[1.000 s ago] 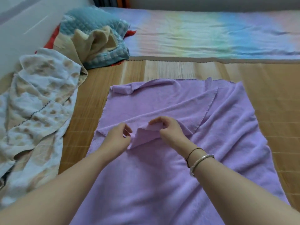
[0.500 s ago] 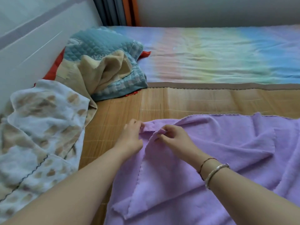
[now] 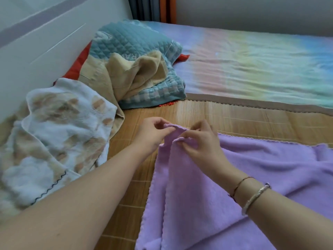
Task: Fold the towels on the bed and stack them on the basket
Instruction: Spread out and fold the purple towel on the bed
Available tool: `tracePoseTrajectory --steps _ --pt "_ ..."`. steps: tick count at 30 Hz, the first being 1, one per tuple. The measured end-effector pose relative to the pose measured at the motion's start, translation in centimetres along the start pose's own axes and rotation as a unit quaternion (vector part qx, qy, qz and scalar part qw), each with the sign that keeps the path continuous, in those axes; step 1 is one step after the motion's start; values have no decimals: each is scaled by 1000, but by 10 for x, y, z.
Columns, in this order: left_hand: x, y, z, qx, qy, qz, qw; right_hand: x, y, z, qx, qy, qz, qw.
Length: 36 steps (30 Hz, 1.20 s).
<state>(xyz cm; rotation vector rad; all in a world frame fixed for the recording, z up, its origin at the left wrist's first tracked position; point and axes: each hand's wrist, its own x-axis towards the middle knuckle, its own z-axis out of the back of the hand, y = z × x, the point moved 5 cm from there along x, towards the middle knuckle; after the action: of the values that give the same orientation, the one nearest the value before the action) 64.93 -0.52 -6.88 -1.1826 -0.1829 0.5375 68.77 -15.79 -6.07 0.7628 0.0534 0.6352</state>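
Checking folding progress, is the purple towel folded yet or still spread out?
Partly folded: the purple towel has one flap doubled over, both hands pinch its top corner, and the rest lies rumpled across the bamboo mat.

Single head view, looking forward and down, close over the bamboo mat (image 3: 225, 120); wall behind it, far side.

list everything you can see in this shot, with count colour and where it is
purple towel: 1, lilac, spread on the mat, lower right
white towel: 1, white with tan patches, crumpled at left
beige cloth: 1, beige, draped on the quilted pillow
quilted pillow: 1, blue, upper left
bamboo mat: 1, brown, under the towels
sheet: 1, pastel rainbow, far side
bracelets: 2, right wrist
left hand: pinches the purple towel's corner
right hand: pinches it alongside
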Motion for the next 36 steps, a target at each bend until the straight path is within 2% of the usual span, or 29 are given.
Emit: tracePoseTrajectory --steps 3,5,11,16,19,20,22,24,28,30,33,36 --pt "-1 -15 2 -107 37 24 993 29 17 6 33 24 -4 999" --pt "0 -17 4 -138 53 41 988 42 18 8 52 41 -19 998" --pt "3 -38 4 -193 107 53 974 64 19 30 98 -13 -49 994" --pt "11 -49 7 -110 96 18 989 77 12 32 135 3 -65 989" --pt "23 -45 8 -41 32 37 998 75 -3 21 189 83 -110 972" --pt "27 -41 8 -25 13 54 998 74 -12 18 147 132 -125 972" --pt "37 -28 8 -24 -26 103 994 68 -36 14 -48 222 -123 966" --pt "45 -14 8 -63 -74 150 984 66 -57 17 -198 216 -112 949" --pt "58 9 7 -88 -185 186 961 86 -68 19 -212 73 -111 968" --pt "60 26 0 -81 -208 198 954 92 -76 4 -235 71 -114 963" --pt "58 50 -14 -84 -205 205 954 88 -88 -18 -260 66 -109 957" --pt "50 43 -21 65 -200 130 969 75 -88 -21 -256 37 -72 963"
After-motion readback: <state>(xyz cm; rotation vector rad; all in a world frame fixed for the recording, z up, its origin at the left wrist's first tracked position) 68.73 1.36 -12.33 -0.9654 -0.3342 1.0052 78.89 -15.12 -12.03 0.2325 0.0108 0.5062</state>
